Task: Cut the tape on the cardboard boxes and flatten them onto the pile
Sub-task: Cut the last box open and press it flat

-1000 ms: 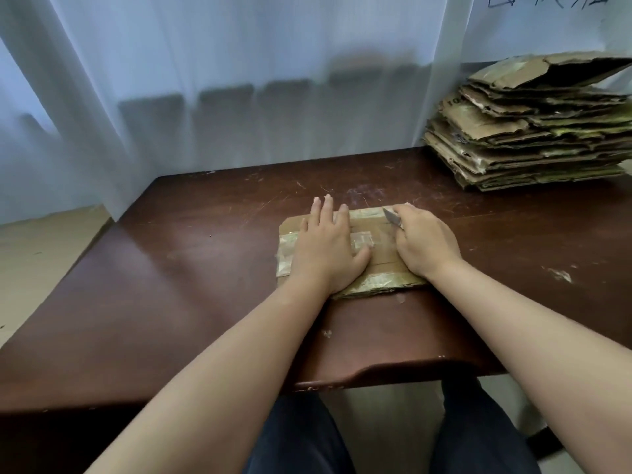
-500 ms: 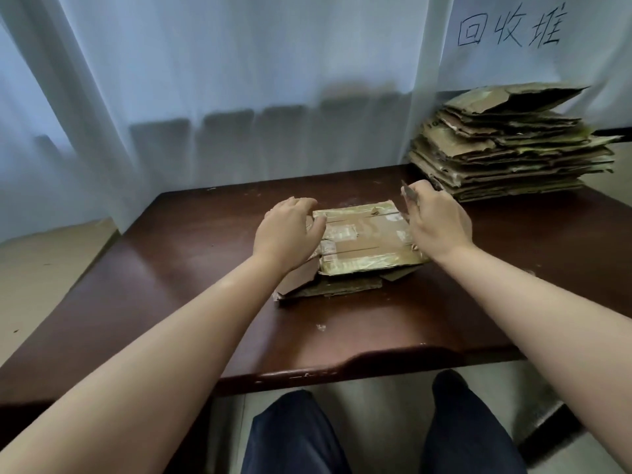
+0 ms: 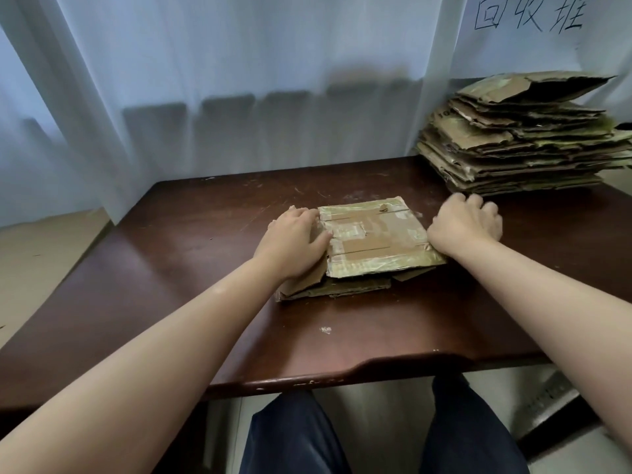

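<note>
A flattened cardboard box (image 3: 374, 239) with shiny tape strips lies on the dark wooden table (image 3: 191, 254), its upper layer raised off loose flaps below. My left hand (image 3: 294, 242) grips the box's left edge, thumb on top. At the right edge my right hand (image 3: 465, 222) is curled into a fist, its wrist touching the box's corner. The knife it held earlier is hidden inside the fist. The pile of flattened boxes (image 3: 513, 148) stands at the table's back right, just beyond my right hand.
A white curtain (image 3: 239, 80) hangs behind the table. A handwritten paper sign (image 3: 528, 15) is on the wall above the pile. Small tape scraps (image 3: 326, 329) lie near the table's front edge. My legs show under it.
My left hand went from pressing flat on the box to gripping its left edge. The box's top layer lifted. My right hand moved right towards the pile, and the blade is no longer visible.
</note>
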`<state>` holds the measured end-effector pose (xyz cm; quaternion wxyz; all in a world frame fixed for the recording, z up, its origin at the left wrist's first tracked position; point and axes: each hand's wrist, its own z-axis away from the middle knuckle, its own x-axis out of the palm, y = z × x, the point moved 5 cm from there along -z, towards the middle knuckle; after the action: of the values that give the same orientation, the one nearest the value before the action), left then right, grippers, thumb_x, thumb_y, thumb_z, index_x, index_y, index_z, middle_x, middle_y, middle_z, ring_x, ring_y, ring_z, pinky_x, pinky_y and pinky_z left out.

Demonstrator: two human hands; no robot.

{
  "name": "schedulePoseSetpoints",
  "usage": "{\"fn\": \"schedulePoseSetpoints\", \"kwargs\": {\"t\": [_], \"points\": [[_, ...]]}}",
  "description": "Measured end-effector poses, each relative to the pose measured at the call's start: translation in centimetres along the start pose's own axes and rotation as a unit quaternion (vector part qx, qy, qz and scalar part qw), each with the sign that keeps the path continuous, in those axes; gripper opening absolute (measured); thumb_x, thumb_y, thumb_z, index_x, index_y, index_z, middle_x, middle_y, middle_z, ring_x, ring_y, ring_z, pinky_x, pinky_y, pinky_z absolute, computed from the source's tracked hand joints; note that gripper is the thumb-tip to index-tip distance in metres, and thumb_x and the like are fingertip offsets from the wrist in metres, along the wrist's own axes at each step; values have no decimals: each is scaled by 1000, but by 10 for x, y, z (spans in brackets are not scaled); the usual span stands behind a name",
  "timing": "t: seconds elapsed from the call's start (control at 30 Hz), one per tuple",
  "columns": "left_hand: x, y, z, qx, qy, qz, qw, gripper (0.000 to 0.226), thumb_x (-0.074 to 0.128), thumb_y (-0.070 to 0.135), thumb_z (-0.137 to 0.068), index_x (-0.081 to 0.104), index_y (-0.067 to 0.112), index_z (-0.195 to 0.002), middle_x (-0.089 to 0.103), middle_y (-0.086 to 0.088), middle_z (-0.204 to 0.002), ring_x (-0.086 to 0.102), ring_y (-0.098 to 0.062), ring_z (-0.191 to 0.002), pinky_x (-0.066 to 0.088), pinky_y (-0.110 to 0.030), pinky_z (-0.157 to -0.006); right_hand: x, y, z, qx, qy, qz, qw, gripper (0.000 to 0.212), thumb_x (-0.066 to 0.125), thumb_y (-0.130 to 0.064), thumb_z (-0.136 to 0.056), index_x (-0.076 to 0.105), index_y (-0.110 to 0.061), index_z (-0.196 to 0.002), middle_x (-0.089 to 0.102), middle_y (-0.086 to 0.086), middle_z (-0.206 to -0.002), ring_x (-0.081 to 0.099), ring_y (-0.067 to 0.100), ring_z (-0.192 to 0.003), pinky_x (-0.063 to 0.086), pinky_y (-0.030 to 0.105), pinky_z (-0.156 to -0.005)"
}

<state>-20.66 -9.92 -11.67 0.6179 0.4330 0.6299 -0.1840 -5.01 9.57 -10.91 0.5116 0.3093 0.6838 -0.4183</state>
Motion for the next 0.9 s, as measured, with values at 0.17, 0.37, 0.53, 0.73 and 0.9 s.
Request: {"fn": "schedulePoseSetpoints", "kwargs": {"t": [0.17, 0.37, 0.53, 0.73, 0.9], "points": [[14, 16, -12, 18, -63, -53, 996, 66, 29, 52, -100, 17, 15, -153, 10, -7, -162, 1, -25, -149, 8, -49, -118, 2, -62, 13, -300, 52, 55, 951, 56, 24, -48, -99, 25, -24, -149, 13, 5, -160, 2, 25, -147, 5, 46, -117], [54, 9, -11, 16, -117, -112, 987, 62, 12, 51, -99, 2, 23, -155, -7, -1, -162, -9, -24, -149, 3, -53, -118, 69, -65, 23, -344, -173, 66, 921, 64, 7, -67, -91, 0, -43, -150, -12, -9, -160, -15, 17, -146, -7, 57, -115], [55, 11, -14, 7, -118, -115, 986, 62, 11, 54, -97, 4, 31, -154, -5, 0, -162, -6, -26, -149, 5, -55, -117, 71, -66, 20, -340, -182, 68, 920, 62, 8, -66, -92, 0, -44, -150, -10, -10, -160, -13, 16, -146, -5, 57, -115], [22, 16, 2, 34, 77, -41, 996, 56, 34, 44, -98, 28, 22, -150, 16, -4, -161, 5, -22, -149, 7, -51, -118, 28, -57, 30, -316, 48, -102, 942, 47, 31, -38, -102, 41, -16, -143, 38, 6, -151, 24, 23, -143, 18, 42, -114], [-8, -12, 0, -99, 17, -32, 994, 89, 45, 64, -87, 18, 11, -152, 16, -14, -159, 9, -31, -148, 20, -53, -114, 4, -38, 21, -180, 46, -60, 981, 61, 43, -52, -93, 41, -10, -136, 51, 13, -135, 40, 34, -126, 34, 44, -99]]}}
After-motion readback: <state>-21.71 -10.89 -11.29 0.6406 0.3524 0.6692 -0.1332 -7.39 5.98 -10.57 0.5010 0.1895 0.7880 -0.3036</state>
